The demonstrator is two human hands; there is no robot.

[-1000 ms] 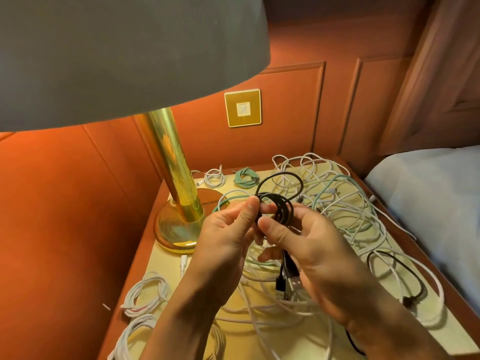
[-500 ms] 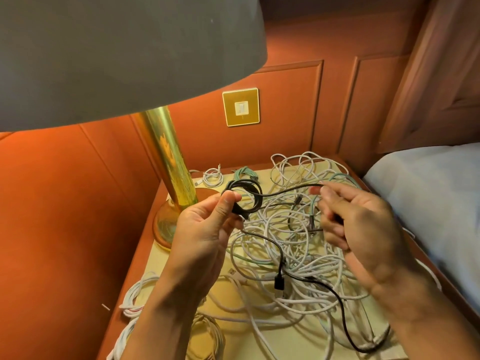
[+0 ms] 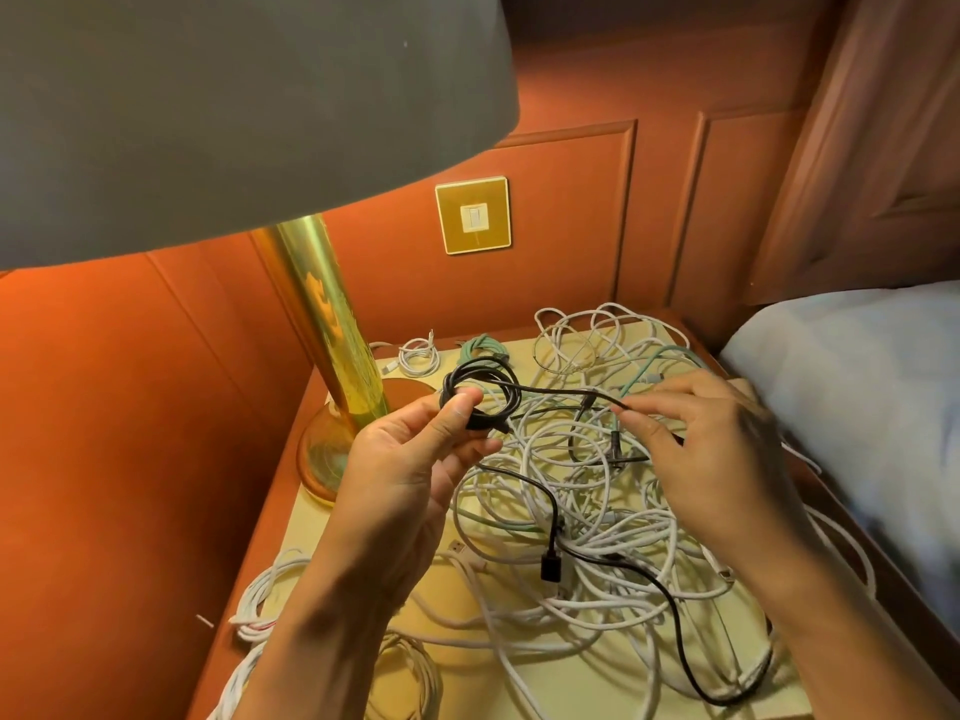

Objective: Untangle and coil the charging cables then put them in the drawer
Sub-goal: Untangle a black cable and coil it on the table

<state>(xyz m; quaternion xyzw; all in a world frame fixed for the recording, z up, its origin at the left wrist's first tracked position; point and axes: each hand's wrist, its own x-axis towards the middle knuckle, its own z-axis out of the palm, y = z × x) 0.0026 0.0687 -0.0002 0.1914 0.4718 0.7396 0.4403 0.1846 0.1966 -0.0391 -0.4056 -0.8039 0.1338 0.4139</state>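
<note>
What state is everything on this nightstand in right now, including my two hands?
Black cable: partly coiled, one strand stretched between the hands.
Left hand: pinches the black coil.
Right hand: pinches the black strand.
Cable tangle: loose, knotted up on the tabletop.
Green coil: wound, lying at the back.
Small white coil: wound, beside it.
Lamp: lit.

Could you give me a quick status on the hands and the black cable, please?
Left hand grips the black cable coil. Right hand pinches its free run, stretched between hands. Tail lies among the white cable tangle on the nightstand.
</note>
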